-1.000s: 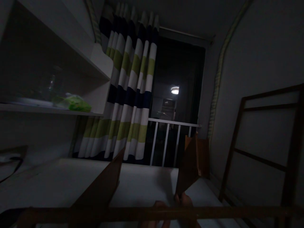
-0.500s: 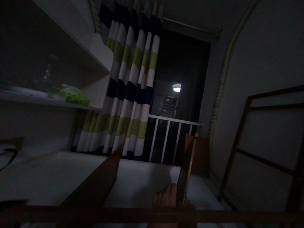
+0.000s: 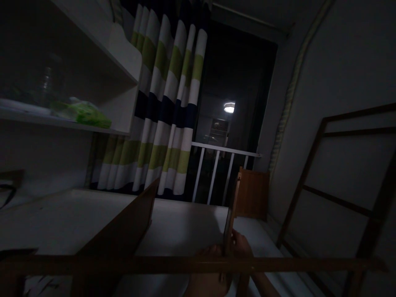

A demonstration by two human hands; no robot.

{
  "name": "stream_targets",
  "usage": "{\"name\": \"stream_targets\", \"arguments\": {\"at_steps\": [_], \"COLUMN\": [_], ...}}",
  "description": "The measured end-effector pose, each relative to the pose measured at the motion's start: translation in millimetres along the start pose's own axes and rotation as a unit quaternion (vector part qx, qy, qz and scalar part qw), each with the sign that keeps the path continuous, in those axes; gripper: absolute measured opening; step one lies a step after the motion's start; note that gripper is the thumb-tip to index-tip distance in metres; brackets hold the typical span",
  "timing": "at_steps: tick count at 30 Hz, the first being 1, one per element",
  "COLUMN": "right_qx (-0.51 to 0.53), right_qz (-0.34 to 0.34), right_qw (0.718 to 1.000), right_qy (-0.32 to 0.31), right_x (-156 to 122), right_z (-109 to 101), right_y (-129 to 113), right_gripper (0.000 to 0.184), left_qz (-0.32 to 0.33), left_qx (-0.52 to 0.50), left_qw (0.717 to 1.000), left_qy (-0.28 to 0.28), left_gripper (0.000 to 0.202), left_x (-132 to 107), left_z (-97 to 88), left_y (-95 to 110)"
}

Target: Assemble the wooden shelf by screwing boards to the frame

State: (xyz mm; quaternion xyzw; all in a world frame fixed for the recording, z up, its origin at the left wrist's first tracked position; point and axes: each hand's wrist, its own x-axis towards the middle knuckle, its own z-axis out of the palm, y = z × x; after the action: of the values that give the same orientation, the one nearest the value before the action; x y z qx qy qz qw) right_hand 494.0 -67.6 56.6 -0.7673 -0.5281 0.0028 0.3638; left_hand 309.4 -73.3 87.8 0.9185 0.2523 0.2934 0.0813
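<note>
Head view has a thin upright brown wooden panel [image 3: 232, 211] behind a long brown wooden rail [image 3: 167, 264], right hand [image 3: 243, 245] clamped on it, left hand [image 3: 213, 250] partly behind the rail, fingers unreadable, striped white-navy-green cloth curtain [image 3: 168, 107] beyond the rail.

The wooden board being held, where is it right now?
In the head view, the wooden board stands right of centre, between the left hand and right hand, in front of the white railing.

Striped curtain [image 3: 168, 99] is hanging beside dark window [image 3: 244, 70]; lamp [image 3: 229, 107] is glowing in it. White railing [image 3: 224, 147] is crossing window's lower part. Green bundle [image 3: 93, 116] is lying on shelf [image 3: 123, 109] near jar [image 3: 47, 82]. Ribbed pipe [image 3: 290, 93] is climbing right wall [image 3: 346, 74].
</note>
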Motion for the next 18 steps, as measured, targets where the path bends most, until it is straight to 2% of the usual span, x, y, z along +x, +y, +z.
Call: {"name": "stream_targets", "arguments": {"at_steps": [2,5,7,9,12,14,18], "right_qx": [0.029,0.074,0.146,0.173,0.161,0.138,0.092], "right_qz": [-0.015,-0.044,-0.095,-0.133,-0.107,-0.076,-0.079], "right_qw": [0.999,0.994,0.979,0.969,0.968,0.973,0.984], "right_qy": [0.024,0.063,0.110,0.119,0.157,0.168,0.131], "right_x": [1.2,-5.8,-13.8,-20.9,-26.0,-26.5,-29.4], "right_z": [-20.8,-53.0,-71.7,-85.3,-93.6,-91.7,-80.1], "right_y": [-8.8,-35.1,-57.4,-78.0,-97.1,-100.3,-93.3], "right_gripper": [0.046,0.053,0.060,0.072,0.085,0.084,0.078], "left_qz": [-0.015,-0.030,-0.034,-0.038,-0.049,-0.047,-0.044], "left_qx": [-0.011,-0.031,-0.028,-0.021,-0.017,-0.032,-0.045], "left_qw": [1.000,0.999,0.999,0.999,0.998,0.997,0.993], "left_qy": [-0.001,-0.005,-0.005,-0.014,-0.035,-0.045,-0.101], "left_gripper": [0.022,0.023,0.024,0.025,0.026,0.027,0.031], "left_x": [-4.4,-9.5,-12.6,-16.5,-23.0,-26.1,-27.1], "left_z": [4.0,12.3,18.6,24.7,30.6,30.5,21.1], "left_y": [-1.6,-4.4,-6.3,-7.8,-8.1,-7.1,-5.9]}}
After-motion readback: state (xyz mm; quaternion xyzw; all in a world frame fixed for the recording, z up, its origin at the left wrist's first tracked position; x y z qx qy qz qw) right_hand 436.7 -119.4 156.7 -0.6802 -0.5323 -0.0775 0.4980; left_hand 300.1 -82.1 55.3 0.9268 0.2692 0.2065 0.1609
